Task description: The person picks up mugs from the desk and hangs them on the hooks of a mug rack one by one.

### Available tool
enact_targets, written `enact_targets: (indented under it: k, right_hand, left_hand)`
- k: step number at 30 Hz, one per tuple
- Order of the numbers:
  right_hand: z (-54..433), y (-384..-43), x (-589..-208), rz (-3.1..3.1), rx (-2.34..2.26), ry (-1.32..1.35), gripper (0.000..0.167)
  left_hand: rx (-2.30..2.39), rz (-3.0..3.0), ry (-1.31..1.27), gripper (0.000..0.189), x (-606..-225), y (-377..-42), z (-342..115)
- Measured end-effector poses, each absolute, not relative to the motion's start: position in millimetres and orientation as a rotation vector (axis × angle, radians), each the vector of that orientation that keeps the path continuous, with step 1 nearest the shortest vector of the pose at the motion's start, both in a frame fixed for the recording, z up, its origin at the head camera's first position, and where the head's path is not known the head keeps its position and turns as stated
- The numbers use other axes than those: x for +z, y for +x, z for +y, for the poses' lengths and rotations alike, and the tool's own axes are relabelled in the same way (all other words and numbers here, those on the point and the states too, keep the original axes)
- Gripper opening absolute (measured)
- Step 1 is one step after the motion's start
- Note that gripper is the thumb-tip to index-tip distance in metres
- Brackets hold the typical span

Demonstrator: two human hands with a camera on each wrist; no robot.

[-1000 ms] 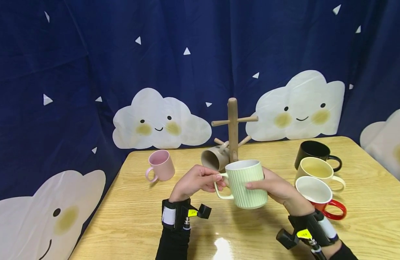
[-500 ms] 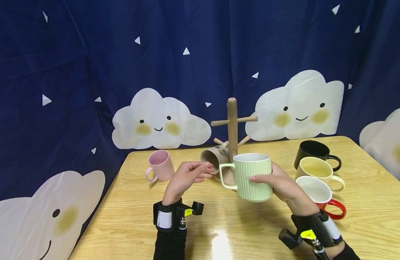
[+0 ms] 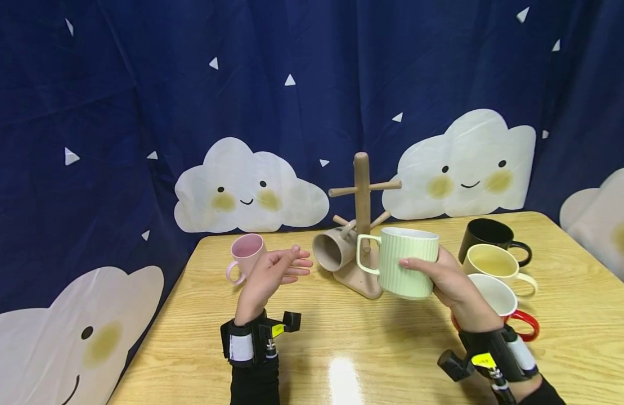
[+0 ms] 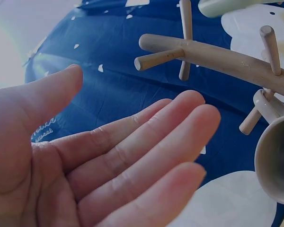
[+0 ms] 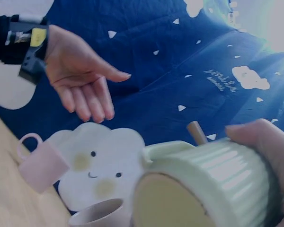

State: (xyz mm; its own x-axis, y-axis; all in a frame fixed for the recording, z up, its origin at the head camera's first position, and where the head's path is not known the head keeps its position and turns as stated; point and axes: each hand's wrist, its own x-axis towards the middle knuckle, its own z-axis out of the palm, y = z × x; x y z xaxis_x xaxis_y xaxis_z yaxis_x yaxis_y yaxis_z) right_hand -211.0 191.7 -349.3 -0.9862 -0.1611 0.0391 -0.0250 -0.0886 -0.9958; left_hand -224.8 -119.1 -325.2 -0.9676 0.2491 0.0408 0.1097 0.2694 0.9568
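My right hand (image 3: 450,281) grips a pale green ribbed mug (image 3: 409,261) round its body, its handle pointing left. In the right wrist view the underside of the green mug (image 5: 175,203) faces the camera. My left hand (image 3: 271,273) is apart from it, fingers straight and palm showing in the left wrist view, with nothing held. Behind the green mug stands a wooden mug tree (image 3: 362,202) with bare upper pegs. A beige mug (image 3: 334,250) hangs by its handle from a lower peg, tilted, its mouth toward the front left.
At the left stands a pink mug (image 3: 247,253), partly behind my left hand. A black mug (image 3: 486,235), a cream mug (image 3: 494,263) and a red mug with a white inside (image 3: 526,326) stand in a row at the right. A blue curtain (image 3: 312,67) hangs behind the table.
My left hand has let go of the green mug's handle, moved left and straightened its fingers. My right hand has carried the mug up and to the right, toward the mug tree.
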Motion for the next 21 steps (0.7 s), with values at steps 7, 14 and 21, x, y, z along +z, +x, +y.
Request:
enact_targets:
  k: [7,14,21]
  right_hand:
    - [183.1,-213.2,-353.7,2.072,-2.323,-0.112,0.051]
    - [180.7,-217.3,-358.3,2.125,-2.291,-0.099,0.056]
    - [179.0,-222.2,-363.1,2.148,-2.272,-0.008,0.064]
  left_hand:
    - [1.783,2.419,0.358,0.041,-325.2,-225.6,-119.7]
    - [1.756,2.43,0.349,0.041,-324.4,-226.0,-120.1]
    - [1.741,2.426,0.356,0.043,-324.7,-225.6,-120.6]
